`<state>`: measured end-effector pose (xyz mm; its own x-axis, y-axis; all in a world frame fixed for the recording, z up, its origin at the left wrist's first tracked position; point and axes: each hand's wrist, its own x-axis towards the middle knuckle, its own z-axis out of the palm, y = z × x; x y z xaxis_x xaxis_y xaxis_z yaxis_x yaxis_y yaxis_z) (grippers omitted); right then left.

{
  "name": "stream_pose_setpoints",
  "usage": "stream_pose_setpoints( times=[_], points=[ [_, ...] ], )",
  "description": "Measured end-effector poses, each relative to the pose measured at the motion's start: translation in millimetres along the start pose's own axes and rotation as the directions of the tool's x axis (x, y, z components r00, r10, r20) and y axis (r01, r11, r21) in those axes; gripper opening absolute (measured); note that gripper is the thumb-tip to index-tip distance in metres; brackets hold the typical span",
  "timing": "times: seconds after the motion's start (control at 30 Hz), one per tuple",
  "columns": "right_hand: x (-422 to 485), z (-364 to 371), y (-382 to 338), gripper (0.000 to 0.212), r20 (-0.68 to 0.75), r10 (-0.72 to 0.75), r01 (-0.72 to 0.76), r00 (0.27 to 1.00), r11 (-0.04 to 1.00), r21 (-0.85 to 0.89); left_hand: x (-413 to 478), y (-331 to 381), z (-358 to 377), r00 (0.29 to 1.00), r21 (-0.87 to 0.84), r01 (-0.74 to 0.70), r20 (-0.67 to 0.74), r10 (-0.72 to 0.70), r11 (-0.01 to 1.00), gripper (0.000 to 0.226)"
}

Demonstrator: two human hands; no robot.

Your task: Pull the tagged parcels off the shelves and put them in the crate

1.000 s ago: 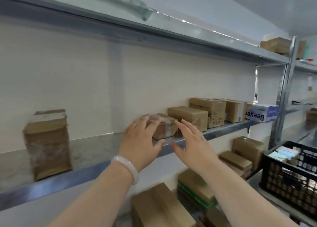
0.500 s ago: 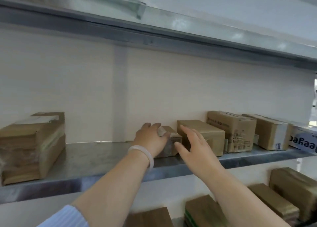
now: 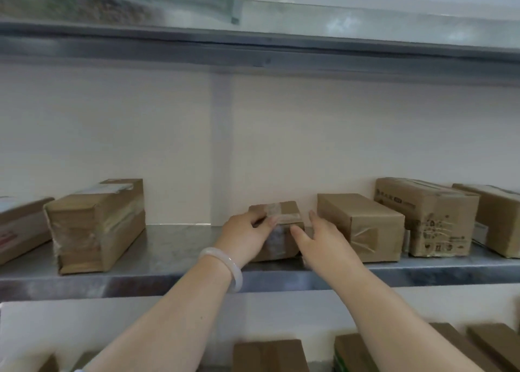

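A small taped cardboard parcel [image 3: 282,216] sits on the steel middle shelf [image 3: 174,247], near the middle of the view. My left hand [image 3: 244,236], with a white bangle on the wrist, grips the parcel's left side, fingers over its top edge. My right hand [image 3: 318,239] touches the parcel's right front face with fingers spread. No tag shows on the parcel from here. The crate is out of view.
A longer brown parcel [image 3: 363,225] stands just right of the small one, then two printed cartons [image 3: 427,216]. A taped parcel [image 3: 98,225] stands to the left. The upper shelf [image 3: 253,48] hangs overhead; more boxes [image 3: 270,356] lie below.
My view has swung left and closer to the shelf. Both hands have closed in on the small parcel: the left now grips it, the right touches its front.
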<state>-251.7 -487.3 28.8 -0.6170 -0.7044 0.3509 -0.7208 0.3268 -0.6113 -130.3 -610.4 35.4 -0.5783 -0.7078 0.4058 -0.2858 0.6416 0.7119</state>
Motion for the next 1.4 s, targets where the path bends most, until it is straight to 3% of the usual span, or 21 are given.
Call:
stream_pose_setpoints(
  times=[0.1,0.17,0.3,0.37,0.5,0.63,0.7,0.83,0.9,1.0,1.1,1.2,1.3,1.33,1.4],
  points=[
    [3.8,10.3,-12.8,0.04,0.062,0.043,-0.051,0.997,0.989,0.142,-4.5,-5.2,-12.6,0.999,-0.082,0.021,-0.028,-0.023,0.996,0.018],
    [5.3,16.1,-23.4,0.026,0.01,-0.023,0.02,1.0,0.966,0.257,-5.1,-8.3,-21.8,0.998,-0.169,0.044,-0.029,-0.05,0.985,0.014],
    [4.2,21.3,-43.5,0.052,-0.167,-0.171,0.216,0.971,0.927,0.307,-5.0,-12.7,-40.9,0.993,-0.207,0.096,-0.044,-0.107,0.974,0.034],
    [-0.6,22.4,-52.4,0.052,-0.223,-0.28,0.335,0.934,0.904,0.267,-3.5,-12.4,-49.8,0.988,-0.28,0.136,-0.035,-0.152,0.95,0.049],
    [-7.7,31.0,-65.4,0.059,-0.174,-0.448,0.478,0.877,0.849,0.224,-10.6,-4.4,-61.6,0.991,-0.544,0.135,0.096,-0.098,0.828,0.078],
    [-8.4,36.8,-71.8,0.056,-0.174,-0.355,0.395,0.918,0.791,0.468,-12.0,-15.2,-64.6,0.98,-0.627,0.181,0.055,-0.189,0.758,0.07],
    [-4.7,37.0,-69.1,0.047,-0.226,-0.308,0.377,0.924,0.834,0.402,-12.0,-21.3,-67.7,0.973,-0.703,0.213,0.088,-0.213,0.679,0.066],
    [-2.5,40.7,-60.7,0.058,-0.149,-0.185,0.231,0.971,0.882,0.41,-10.9,-27.4,-71.9,0.968,-0.804,0.231,0.132,-0.215,0.548,0.063],
    [-5.0,43.6,-60.3,0.056,-0.116,-0.161,0.196,0.98,0.877,0.438,-10.5,-28.9,-70.7,0.971,-0.791,0.222,0.127,-0.201,0.57,0.058],
    [-5.3,43.9,-60.2,0.056,-0.148,-0.145,0.194,0.978,0.891,0.41,-9.6,-32.0,-68.6,0.988,-0.719,0.148,0.072,-0.139,0.679,0.03],
    [-1.3,42.0,-60.7,0.058,-0.114,-0.137,0.169,0.984,0.915,0.365,-6.0,-39.0,-69.5,0.997,-0.529,0.067,-0.006,-0.083,0.846,0.025],
    [4.3,43.8,-62.6,0.061,-0.06,-0.126,0.138,0.99,0.942,0.305,-4.2,-40.7,-75.7,0.995,-0.323,0.096,0.006,-0.099,0.941,0.036],
    [8.3,53.4,-62.9,0.059,-0.058,-0.096,0.109,0.994,0.94,0.324,-1.3,-49.6,-75.0,0.989,-0.159,0.144,0.055,-0.137,0.977,0.015],
    [9.2,57.6,-62.6,0.057,-0.051,-0.083,0.095,0.995,0.94,0.329,-2.3,-51.9,-74.7,0.987,-0.104,0.151,0.074,-0.143,0.983,0.02],
    [11.6,65.0,-61.6,0.052,-0.034,-0.066,0.073,0.997,0.954,0.291,-1.0,-58.9,-72.1,0.986,-0.007,0.133,0.101,-0.131,0.991,0.054]
  ],
)
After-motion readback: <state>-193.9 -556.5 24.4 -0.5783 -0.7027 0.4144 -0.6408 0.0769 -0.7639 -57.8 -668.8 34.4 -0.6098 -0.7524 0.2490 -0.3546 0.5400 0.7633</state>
